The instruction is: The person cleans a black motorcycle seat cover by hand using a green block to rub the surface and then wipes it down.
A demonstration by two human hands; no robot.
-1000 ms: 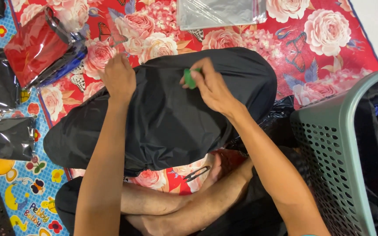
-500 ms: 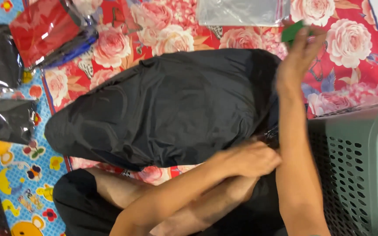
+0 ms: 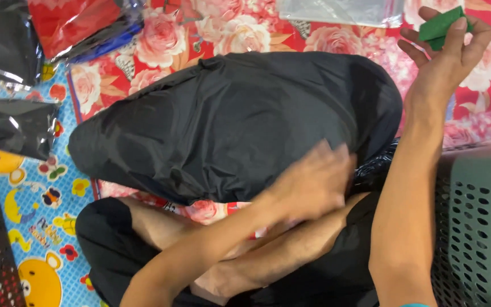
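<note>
Black garment (image 3: 228, 119): a large piece of dark, slightly shiny fabric, spread across the middle of the frame on a red floral mat (image 3: 336, 40), its lower edge reaching your crossed legs.
Right hand (image 3: 441, 62): raised at the upper right of the frame, above the mat and clear of the garment; its grip is closed on a small green piece (image 3: 440, 25), pinched between thumb and fingertips, the other fingers fanned out.
Left hand (image 3: 313, 182): blurred, lying on the lower right edge of the garment, just above your knee; fingers look loosely spread, and you cannot tell whether the grip has hold of the fabric or only rests on it.
Grey-green basket (image 3: 478, 222): a plastic basket with a perforated wall at the lower right of the frame, just beside your right forearm.
Clear plastic bag (image 3: 342, 11): flat on the mat at the top of the frame, beyond the garment.
Red packet (image 3: 72, 23): a wrapped red item in clear film at the upper left.
Black packets (image 3: 15, 128): two dark wrapped items on the left edge, one above the other, lying partly on a blue cartoon-print mat (image 3: 46, 227).
Your legs: crossed at the bottom centre, in dark shorts (image 3: 100, 239).
</note>
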